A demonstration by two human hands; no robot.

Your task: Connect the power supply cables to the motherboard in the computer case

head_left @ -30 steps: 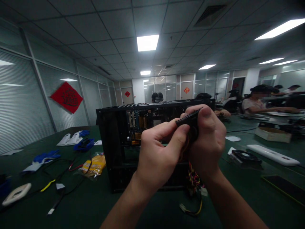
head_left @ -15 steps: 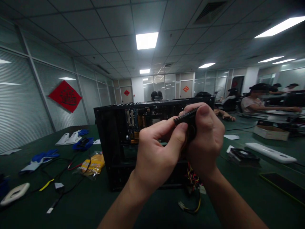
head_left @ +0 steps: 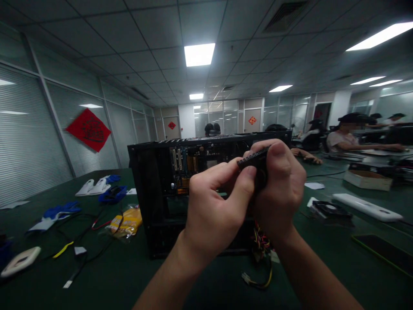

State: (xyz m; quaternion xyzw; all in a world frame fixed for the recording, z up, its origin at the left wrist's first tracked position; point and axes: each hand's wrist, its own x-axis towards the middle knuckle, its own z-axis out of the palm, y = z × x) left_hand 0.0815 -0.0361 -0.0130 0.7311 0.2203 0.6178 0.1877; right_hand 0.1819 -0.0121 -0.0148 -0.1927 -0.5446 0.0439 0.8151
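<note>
Both my hands are raised in front of an open black computer case point(head_left: 155, 206) that stands on the green table point(head_left: 122, 280). My right hand point(head_left: 279, 189) is closed around a small black ribbed part point(head_left: 253, 160), most of it hidden in the fist. My left hand point(head_left: 214, 206) pinches the same part at its left end with thumb and forefinger. Inside the case a motherboard point(head_left: 185, 165) with slots shows. Coloured cables point(head_left: 261, 258) hang from under my hands to the table.
On the left lie blue-white gloves point(head_left: 60, 214), a yellow packet point(head_left: 127, 221), loose cables point(head_left: 74, 252) and a white pad point(head_left: 21, 261). On the right are a black fan point(head_left: 331, 211), a white panel point(head_left: 368, 207), a cardboard box point(head_left: 368, 180). Other people sit at the far right.
Almost nothing: both hands keep the same grip on the black part, and the view has shifted slightly.
</note>
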